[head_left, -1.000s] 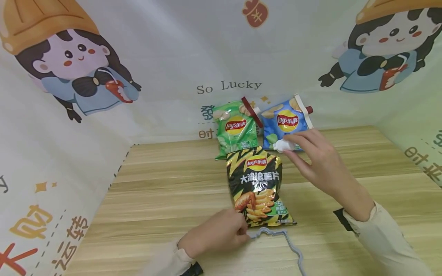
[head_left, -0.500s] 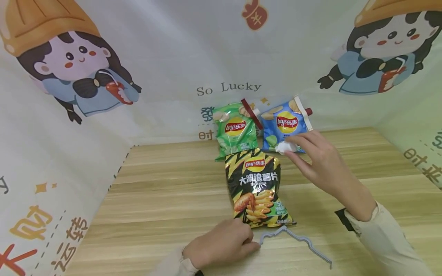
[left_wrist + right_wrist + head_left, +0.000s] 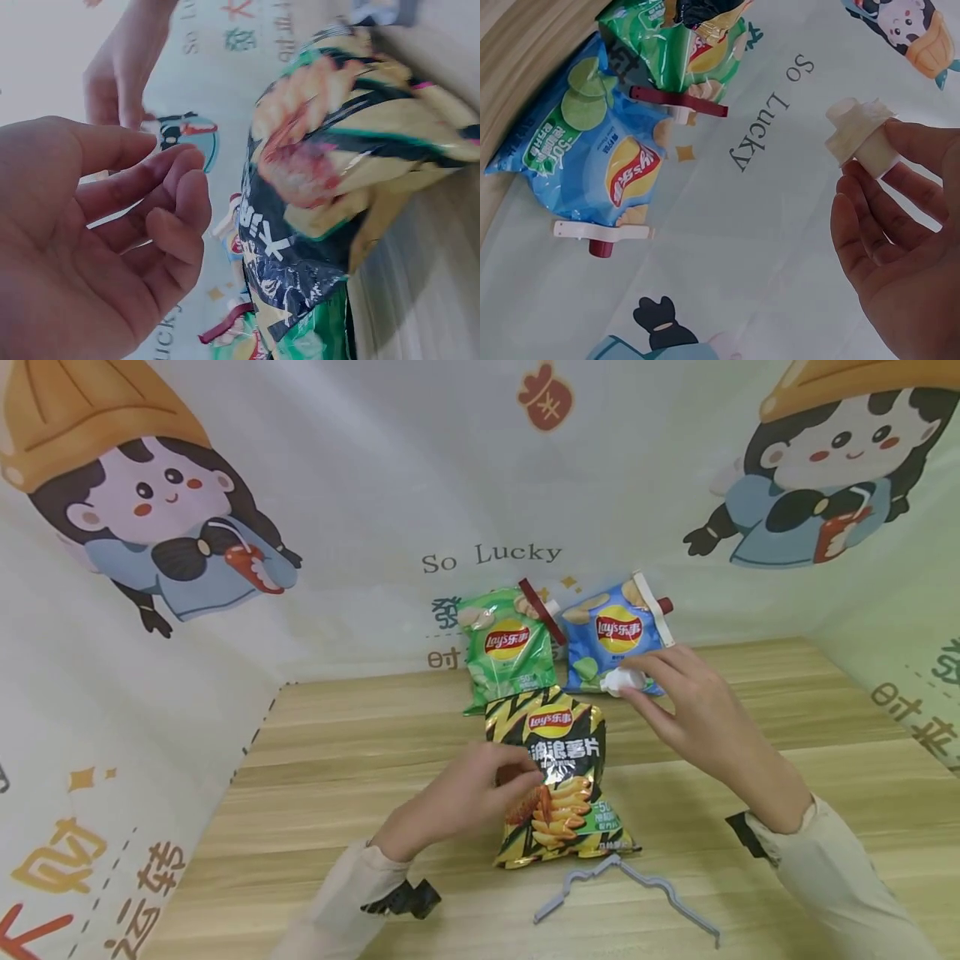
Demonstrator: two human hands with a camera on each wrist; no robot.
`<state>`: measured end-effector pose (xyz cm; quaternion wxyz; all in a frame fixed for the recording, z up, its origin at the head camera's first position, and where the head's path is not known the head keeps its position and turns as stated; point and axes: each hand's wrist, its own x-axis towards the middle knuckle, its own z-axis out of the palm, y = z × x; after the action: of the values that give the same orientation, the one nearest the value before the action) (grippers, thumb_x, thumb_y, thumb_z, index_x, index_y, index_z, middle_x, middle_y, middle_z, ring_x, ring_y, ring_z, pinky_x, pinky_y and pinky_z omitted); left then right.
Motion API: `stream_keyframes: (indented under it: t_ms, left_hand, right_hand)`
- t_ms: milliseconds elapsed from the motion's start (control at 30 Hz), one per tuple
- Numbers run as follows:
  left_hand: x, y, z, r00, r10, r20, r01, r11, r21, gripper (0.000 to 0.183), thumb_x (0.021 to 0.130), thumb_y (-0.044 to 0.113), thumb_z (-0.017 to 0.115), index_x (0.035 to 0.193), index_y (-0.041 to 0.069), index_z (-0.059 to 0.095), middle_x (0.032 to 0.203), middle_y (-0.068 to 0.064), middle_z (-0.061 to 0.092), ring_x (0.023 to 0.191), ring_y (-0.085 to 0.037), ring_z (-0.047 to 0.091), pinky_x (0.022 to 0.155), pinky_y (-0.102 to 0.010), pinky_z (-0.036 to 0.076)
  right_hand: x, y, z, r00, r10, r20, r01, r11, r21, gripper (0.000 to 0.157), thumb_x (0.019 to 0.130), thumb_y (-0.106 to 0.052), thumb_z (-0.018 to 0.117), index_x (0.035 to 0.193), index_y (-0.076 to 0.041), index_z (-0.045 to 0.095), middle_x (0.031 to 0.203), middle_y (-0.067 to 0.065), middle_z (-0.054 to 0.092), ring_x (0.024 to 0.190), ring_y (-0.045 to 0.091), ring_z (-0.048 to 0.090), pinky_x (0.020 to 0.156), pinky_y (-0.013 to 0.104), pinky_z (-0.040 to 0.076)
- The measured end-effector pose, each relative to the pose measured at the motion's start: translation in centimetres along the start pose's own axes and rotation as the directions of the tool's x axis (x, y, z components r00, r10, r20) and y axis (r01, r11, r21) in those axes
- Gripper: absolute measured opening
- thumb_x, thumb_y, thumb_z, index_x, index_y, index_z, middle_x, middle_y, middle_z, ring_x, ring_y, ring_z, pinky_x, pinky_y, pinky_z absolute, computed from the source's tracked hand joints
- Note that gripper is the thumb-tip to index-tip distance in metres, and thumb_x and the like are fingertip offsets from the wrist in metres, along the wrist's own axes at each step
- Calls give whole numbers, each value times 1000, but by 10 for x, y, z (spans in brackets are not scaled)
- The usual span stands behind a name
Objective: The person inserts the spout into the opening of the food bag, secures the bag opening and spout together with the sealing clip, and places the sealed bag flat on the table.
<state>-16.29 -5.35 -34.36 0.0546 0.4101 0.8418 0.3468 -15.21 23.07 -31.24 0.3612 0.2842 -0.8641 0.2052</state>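
Note:
My right hand (image 3: 705, 718) pinches a small white stepped plastic cap (image 3: 861, 139) between thumb and fingertips, in front of the blue chip bag in the head view. Over the left part of a black and yellow chip bag (image 3: 562, 814) hovers my left hand (image 3: 461, 793). Its fingers are loosely bent and hold nothing, as the left wrist view shows. The chip bag lies face up on the table. Just below its bottom edge, a thin grey wavy bag clip (image 3: 660, 883) lies spread out in a bent line.
Behind, a green chip bag (image 3: 504, 652) with a dark red clip (image 3: 542, 610) and a blue chip bag (image 3: 609, 631) with a white clip (image 3: 654, 610) lean against the printed cloth backdrop (image 3: 360, 593). The wooden table (image 3: 337, 777) extends to both sides.
My left hand shifted the grey clip to the right, let go of it, then rose over the black chip bag. The right hand keeps the white cap in nearly the same place.

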Motion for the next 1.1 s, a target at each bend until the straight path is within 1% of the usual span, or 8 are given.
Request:
stream_keyframes:
  t_ms: [100, 233, 367, 500, 667, 733, 933, 1100]
  left_hand:
    - [18, -9, -5, 998, 36, -50, -38, 998, -41, 16, 100, 15, 60, 98, 4, 72, 82, -6, 68, 65, -8, 54, 59, -23, 47]
    - [44, -22, -5, 986, 70, -151, -71, 998, 0, 14, 99, 12, 62, 101, 2, 71, 91, -6, 69, 72, -15, 56, 63, -25, 47]
    - [69, -33, -5, 977, 48, -207, -41, 998, 39, 15, 98, 11, 62, 106, 1, 70, 103, -8, 69, 91, -23, 61, 80, -35, 50]
    - [87, -42, -3, 968, -1, -251, 21, 997, 76, 20, 98, 11, 62, 114, 0, 67, 115, -13, 67, 114, -31, 58, 101, -46, 43]
    - [91, -53, 6, 946, -162, -281, 202, 972, 119, 35, 101, 25, 58, 131, 5, 59, 129, -12, 63, 124, -29, 54, 106, -52, 35]
    - [89, -58, 10, 937, -196, -290, 241, 962, 129, 39, 103, 29, 55, 133, 5, 58, 127, -11, 65, 121, -28, 56, 104, -54, 33]
    - [89, -62, 14, 918, -154, -365, 209, 971, 115, 30, 104, 21, 51, 119, 0, 66, 100, -10, 71, 95, -25, 66, 92, -48, 45]
    - [91, -61, 11, 918, -115, -379, 168, 980, 109, 23, 102, 13, 53, 107, 0, 71, 98, -11, 70, 89, -22, 65, 83, -40, 52]
  right_hand:
    - [0, 2, 1, 1000, 2, 1, -2, 1000, 2, 29, 84, -5, 79, 110, 1, 69, 105, 14, 69, 99, 28, 60, 79, 42, 52]
    - [-2, 6, 1, 1000, 12, 9, -12, 1000, 2, 28, 85, -6, 78, 111, 1, 68, 106, 13, 69, 101, 28, 60, 81, 43, 53]
    - [-4, 8, 1, 1000, 22, 11, -22, 1000, -3, 28, 85, -6, 78, 111, 0, 68, 106, 13, 68, 101, 28, 60, 81, 44, 53]
    - [-4, 9, -1, 999, 33, 15, -33, 999, -6, 28, 86, -7, 77, 112, 0, 68, 107, 13, 68, 102, 28, 60, 83, 45, 54]
    - [-3, 9, 0, 998, 49, 37, -49, 999, -5, 28, 87, -9, 77, 112, 0, 68, 107, 13, 68, 101, 28, 60, 82, 45, 54]
    - [-4, 8, 1, 998, 50, 42, -50, 999, -4, 28, 87, -9, 77, 112, 1, 68, 106, 13, 68, 101, 28, 60, 81, 45, 54]
    - [-4, 10, 4, 998, 49, 47, -49, 999, -3, 27, 87, -9, 77, 110, 1, 68, 105, 13, 68, 100, 28, 60, 81, 45, 54]
    - [-4, 12, 6, 996, 59, 68, -59, 998, -8, 27, 87, -11, 77, 109, 1, 68, 104, 14, 68, 100, 29, 60, 82, 46, 54]
